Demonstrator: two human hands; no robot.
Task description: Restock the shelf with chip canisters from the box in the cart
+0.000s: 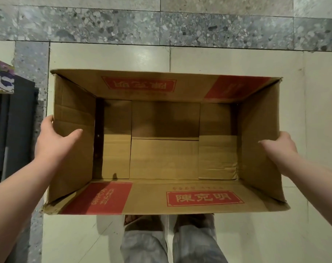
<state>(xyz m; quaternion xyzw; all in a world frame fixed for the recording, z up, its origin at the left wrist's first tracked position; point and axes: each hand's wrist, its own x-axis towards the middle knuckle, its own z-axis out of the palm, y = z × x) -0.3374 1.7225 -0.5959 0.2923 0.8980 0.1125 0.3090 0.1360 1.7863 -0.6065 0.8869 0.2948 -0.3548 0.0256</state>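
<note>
Pale floor tiles (pixel 218 57) with a speckled grey band fill the background. At 9 o'clock a colourful package (pixel 1 76) is cut off, its print unreadable. The left hand (pixel 53 137) holds the left wall of the cardboard box (pixel 161 86), thumb inside. At centre, its red labels (pixel 205 198) read 陳克明. The right hand (pixel 279 147) has its grip on the right wall.

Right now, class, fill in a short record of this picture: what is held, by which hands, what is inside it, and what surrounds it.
held thing: cardboard box, top open, red printed panels
left hand: grips the box's left wall, thumb inside
right hand: grips the right wall, thumb inside
contents: no canisters visible, only bare bottom flaps
below: tiled floor and the person's legs
far left: colourful package, partly out of frame
</note>
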